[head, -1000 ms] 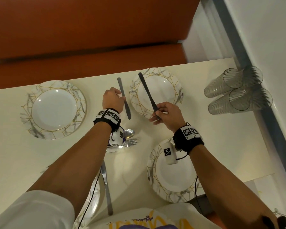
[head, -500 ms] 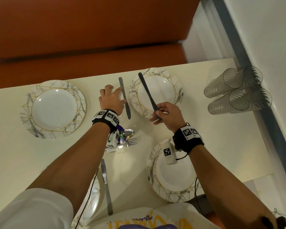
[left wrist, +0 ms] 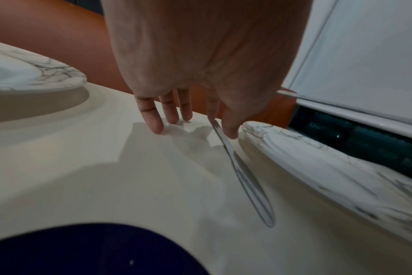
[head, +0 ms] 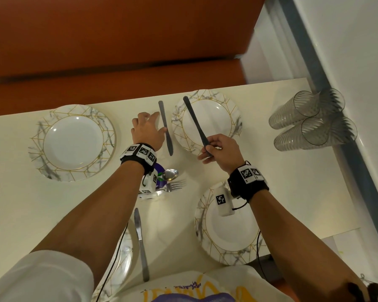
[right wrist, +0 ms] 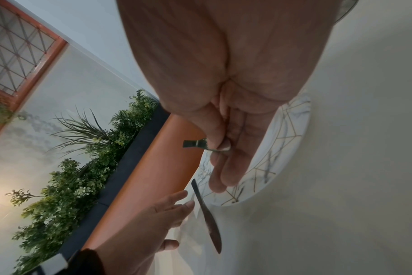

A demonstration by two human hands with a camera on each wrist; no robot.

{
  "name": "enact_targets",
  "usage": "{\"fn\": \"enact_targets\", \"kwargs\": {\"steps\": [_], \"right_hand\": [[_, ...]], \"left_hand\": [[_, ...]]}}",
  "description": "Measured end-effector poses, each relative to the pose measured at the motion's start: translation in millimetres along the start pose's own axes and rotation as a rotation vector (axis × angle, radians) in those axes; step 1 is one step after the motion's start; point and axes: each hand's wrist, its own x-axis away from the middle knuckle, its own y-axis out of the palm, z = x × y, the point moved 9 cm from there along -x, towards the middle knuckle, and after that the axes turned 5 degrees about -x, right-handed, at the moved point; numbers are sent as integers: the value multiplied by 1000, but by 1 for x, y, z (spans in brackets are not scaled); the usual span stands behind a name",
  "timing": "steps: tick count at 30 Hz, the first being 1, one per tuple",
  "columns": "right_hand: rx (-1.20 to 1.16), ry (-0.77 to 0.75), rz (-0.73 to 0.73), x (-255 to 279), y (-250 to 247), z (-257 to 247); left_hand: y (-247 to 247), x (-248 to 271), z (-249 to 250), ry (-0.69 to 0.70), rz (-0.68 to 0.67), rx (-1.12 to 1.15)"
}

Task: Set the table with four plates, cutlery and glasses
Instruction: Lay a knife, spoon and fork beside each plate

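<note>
My left hand (head: 147, 127) lies open, fingers straight and spread on the white table (head: 260, 171); its thumb touches a steel knife (head: 165, 129) lying just left of the far right plate (head: 218, 118). The left wrist view shows the same knife (left wrist: 244, 173) flat on the table beside that plate's rim (left wrist: 318, 167). My right hand (head: 216, 147) pinches a second, dark-looking knife (head: 194, 120) by one end and holds it slanted over the far right plate. A far left plate (head: 72, 142) and a near right plate (head: 234, 234) also stand on the table.
A third knife (head: 141, 243) lies beside a near left plate (head: 122, 256), mostly hidden by my arm. A spoon (head: 170, 174) and fork (head: 176, 185) lie under my left wrist. Ribbed glasses (head: 303, 118) lie on their sides by the right wall. An orange bench (head: 118, 88) runs behind the table.
My left hand has let go of the knife beside the far right plate and spread its fingers. My right hand has stayed put with its knife.
</note>
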Motion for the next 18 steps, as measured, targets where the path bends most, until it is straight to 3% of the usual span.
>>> {"fn": "enact_targets", "kwargs": {"steps": [4, 13, 18], "right_hand": [[-23, 0, -15, 9, 14, -4], [-13, -63, -43, 50, 74, -5], [63, -129, -67, 78, 109, -11]], "left_hand": [[-5, 16, -4, -16, 40, 181], [-32, 86, -2, 137, 134, 578], [-51, 122, -21, 96, 177, 720]]}}
